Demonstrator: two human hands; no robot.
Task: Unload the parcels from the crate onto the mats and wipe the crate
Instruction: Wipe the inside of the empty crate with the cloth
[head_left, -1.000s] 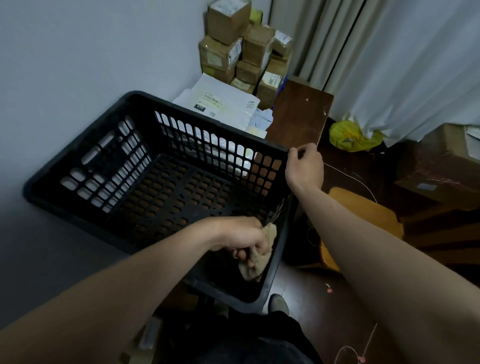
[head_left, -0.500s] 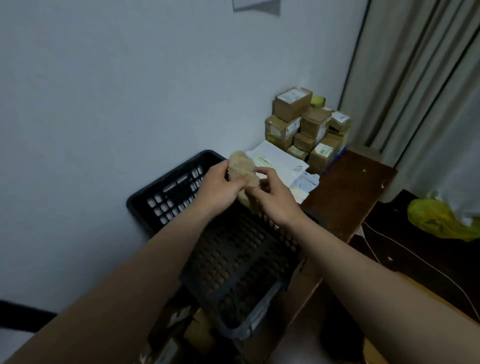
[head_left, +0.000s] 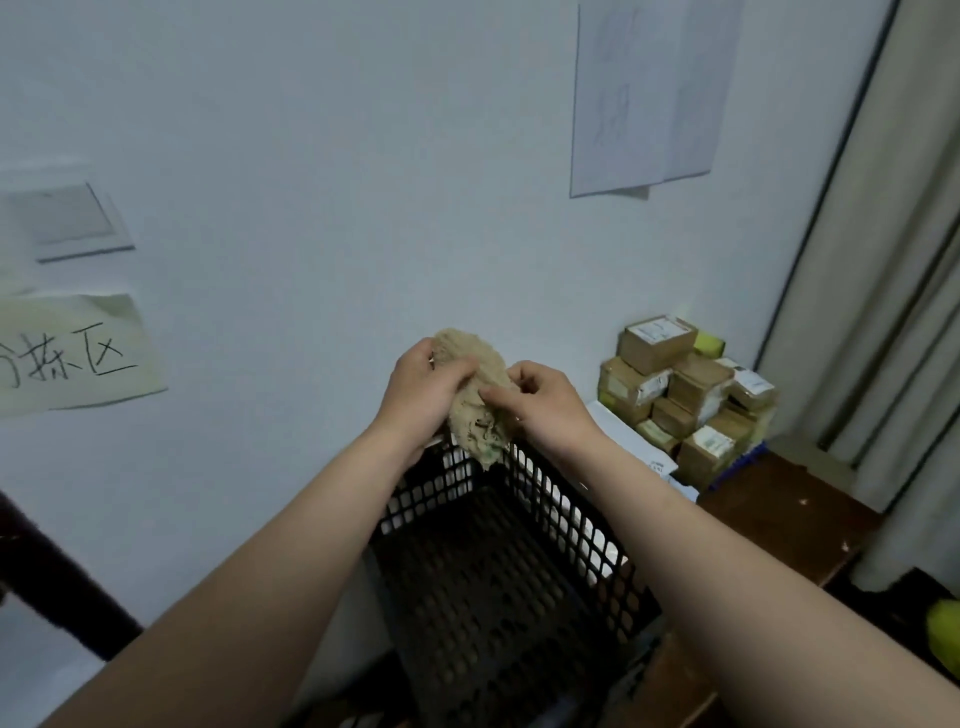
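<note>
Above the black crate (head_left: 498, 597), a beige cloth (head_left: 474, 410) is held; the grips of the left hand (head_left: 420, 395) and the right hand (head_left: 545, 410) are clamped on it.

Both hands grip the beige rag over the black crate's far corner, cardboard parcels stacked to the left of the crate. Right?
One error: the cardboard parcels are stacked to the right of the black crate, near the curtain, not to its left. The head view shows it. The rest holds: the left hand and right hand both grip the beige rag over the crate's far corner.
</note>
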